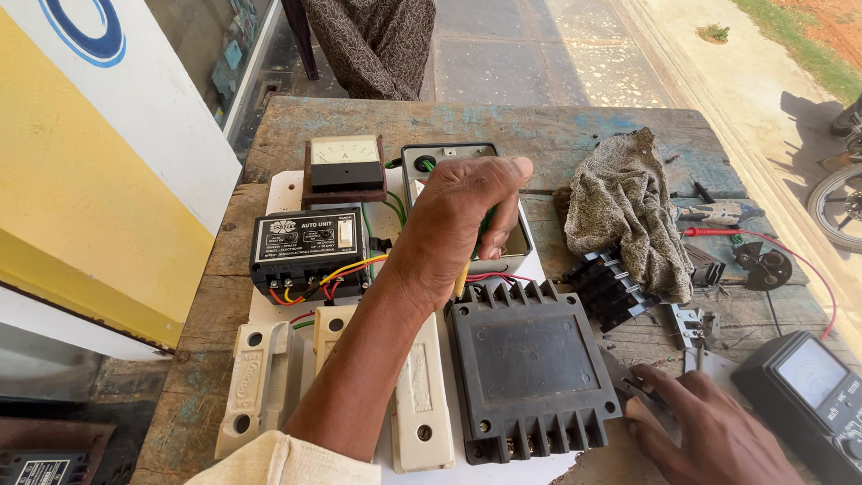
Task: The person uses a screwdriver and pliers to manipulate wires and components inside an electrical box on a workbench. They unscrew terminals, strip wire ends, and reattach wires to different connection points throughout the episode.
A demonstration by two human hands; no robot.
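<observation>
Wood, worn and paint-flecked, makes up the tabletop (575, 135) that fills the middle of the frame. On it lies a white mounting board (285, 190) carrying electrical parts. The left hand (453, 229) reaches in from the lower left to the centre, its grip narrow, fingers pinched round a thin yellow-handled tool (461, 280) whose lower end shows below the palm; the tip is hidden behind the fingers. That hand hovers over a grey open-topped box (512, 247) with green wires. Just below sits a large black ribbed block (528, 368). Left of centre is a black control unit (307, 250) with red and yellow wires, and above it a small panel meter (345, 166). White porcelain fuse carriers (256, 386) line the lower left of the board.

The right hand (709, 431), at the lower right, rests flat on the tabletop beside the black block, fingers loosely spread, touching a small metal piece; whether it holds it I cannot tell. A crumpled rag (628, 207) lies at upper right, a multimeter (808, 386) at the right edge.
</observation>
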